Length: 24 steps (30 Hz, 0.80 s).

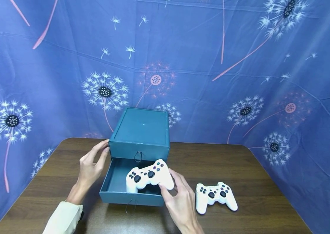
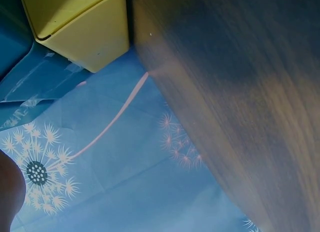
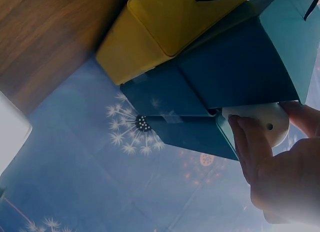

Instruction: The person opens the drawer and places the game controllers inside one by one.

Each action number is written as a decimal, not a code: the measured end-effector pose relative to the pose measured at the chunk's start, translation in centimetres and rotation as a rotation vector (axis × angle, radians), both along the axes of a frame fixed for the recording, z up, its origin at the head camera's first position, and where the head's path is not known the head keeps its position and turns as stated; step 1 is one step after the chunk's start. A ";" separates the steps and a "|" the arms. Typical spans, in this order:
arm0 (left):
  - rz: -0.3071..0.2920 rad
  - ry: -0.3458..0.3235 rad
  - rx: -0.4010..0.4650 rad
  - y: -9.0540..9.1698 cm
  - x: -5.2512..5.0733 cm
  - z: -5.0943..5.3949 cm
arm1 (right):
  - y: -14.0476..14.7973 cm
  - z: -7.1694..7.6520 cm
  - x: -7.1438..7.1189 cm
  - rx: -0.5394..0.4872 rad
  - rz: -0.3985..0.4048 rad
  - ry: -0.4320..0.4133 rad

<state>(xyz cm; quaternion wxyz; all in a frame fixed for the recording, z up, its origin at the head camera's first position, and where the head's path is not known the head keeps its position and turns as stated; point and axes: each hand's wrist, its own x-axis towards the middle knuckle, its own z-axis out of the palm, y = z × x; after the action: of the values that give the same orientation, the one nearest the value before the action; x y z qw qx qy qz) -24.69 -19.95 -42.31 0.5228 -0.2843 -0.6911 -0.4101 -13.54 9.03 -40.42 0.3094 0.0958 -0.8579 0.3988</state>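
Observation:
A teal drawer unit (image 1: 142,125) stands on the table with its teal drawer (image 1: 131,199) pulled out. My right hand (image 1: 180,198) grips a white game controller (image 1: 147,177) by its right handle, thumb in front and fingers behind. The controller is tilted over the drawer, its left handle low inside the front wall. In the right wrist view, part of the controller (image 3: 277,123) shows between the fingers beside the drawer. My left hand (image 1: 92,164) rests its fingertips against the unit's left side, fingers fairly straight. A second white game controller (image 1: 216,196) lies on the table right of my right hand.
Under the teal drawer, a yellow drawer (image 3: 150,42) with a dark loop pull shows in the wrist views. The wooden table (image 1: 235,162) has rounded back corners. A blue dandelion-print cloth (image 1: 197,97) hangs behind it and to both sides.

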 end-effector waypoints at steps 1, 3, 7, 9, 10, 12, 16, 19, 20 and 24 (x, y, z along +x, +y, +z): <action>0.003 -0.001 0.000 0.0 0.0 0.0 | 0.0 0.0 0.0 0.000 0.001 -0.001; 0.006 -0.005 0.001 0.1 0.1 0.1 | -0.1 0.0 -0.1 0.002 0.000 -0.001; 0.013 -0.008 0.002 0.1 0.1 0.0 | -0.3 -0.1 -0.1 -0.003 0.006 0.002; 0.016 -0.009 0.002 0.0 0.1 0.0 | -0.4 -0.2 -0.1 -0.005 0.015 -0.002; 0.017 -0.009 0.003 0.0 0.0 -0.1 | -0.4 -0.2 -0.1 -0.008 0.020 -0.004; 0.014 -0.011 0.005 0.0 0.0 -0.2 | -0.5 -0.2 -0.1 -0.012 0.029 -0.011; 0.012 -0.012 0.006 0.0 -0.1 -0.3 | -0.5 -0.1 -0.2 -0.013 0.038 -0.022; 0.012 -0.013 0.007 0.0 -0.1 -0.3 | -0.5 0.0 -0.2 -0.008 0.043 -0.034; 0.014 -0.013 0.007 0.0 -0.1 -0.3 | -0.5 0.0 -0.2 -0.005 0.045 -0.036; 0.015 -0.012 0.005 0.0 -0.1 -0.2 | -0.5 0.1 -0.2 0.002 0.060 -0.035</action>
<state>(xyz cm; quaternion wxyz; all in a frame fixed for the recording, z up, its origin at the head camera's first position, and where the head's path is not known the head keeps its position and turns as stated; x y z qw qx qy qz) -24.77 -19.96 -42.54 0.5222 -0.2753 -0.6955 -0.4095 -13.75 8.51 -40.35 0.2820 0.1148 -0.8605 0.4085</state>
